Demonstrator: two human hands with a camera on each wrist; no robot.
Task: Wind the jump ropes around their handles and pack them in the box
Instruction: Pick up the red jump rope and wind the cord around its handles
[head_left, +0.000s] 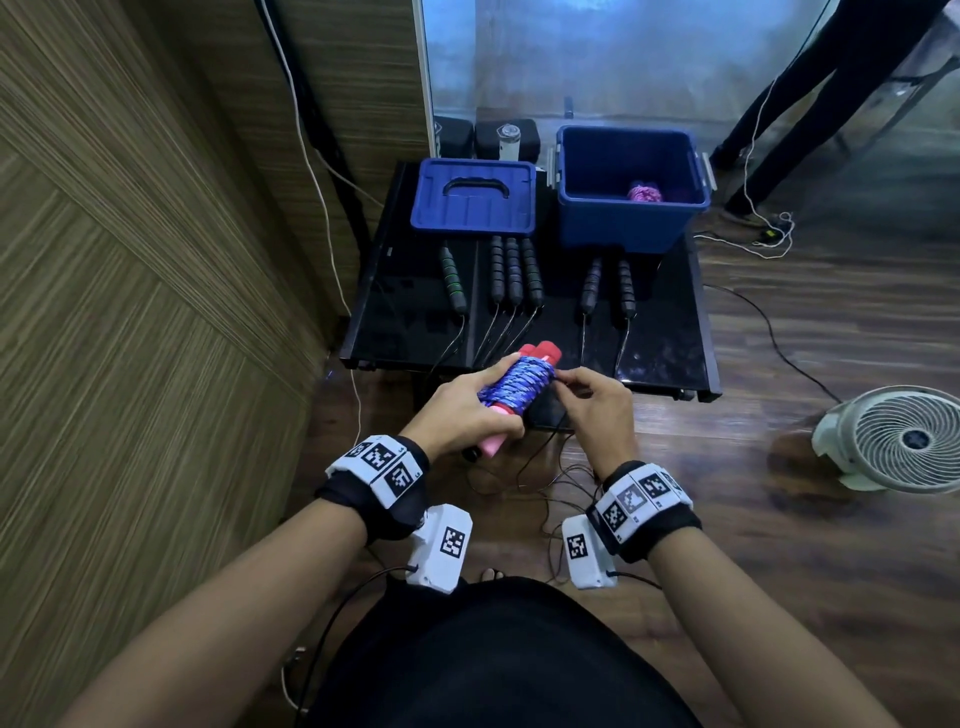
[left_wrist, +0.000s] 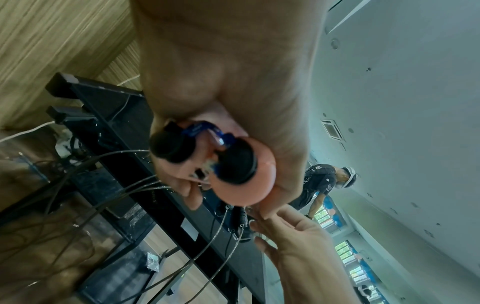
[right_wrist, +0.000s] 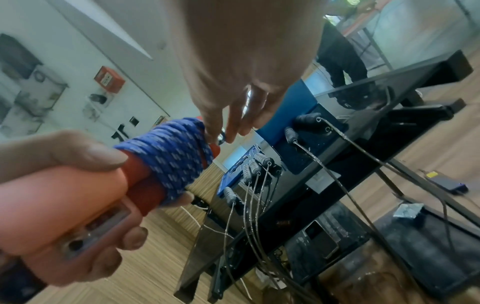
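Note:
My left hand (head_left: 470, 410) grips a pair of pink-red jump-rope handles (head_left: 540, 353) held side by side, with blue-and-white rope (head_left: 514, 387) wound thickly round them. Their black end caps (left_wrist: 239, 162) face the left wrist camera. My right hand (head_left: 582, 395) pinches the rope's end (right_wrist: 221, 136) at the far side of the coil (right_wrist: 171, 156). The open blue box (head_left: 631, 189) stands at the back right of the black table (head_left: 660, 332), with a wound pink rope (head_left: 644, 193) inside.
The blue lid (head_left: 474, 197) lies left of the box. Several black-handled ropes (head_left: 511, 270) lie in rows on the table, their thin cords hanging over the front edge to the floor. A white fan (head_left: 906, 439) stands on the right. A person's legs (head_left: 810, 93) are behind.

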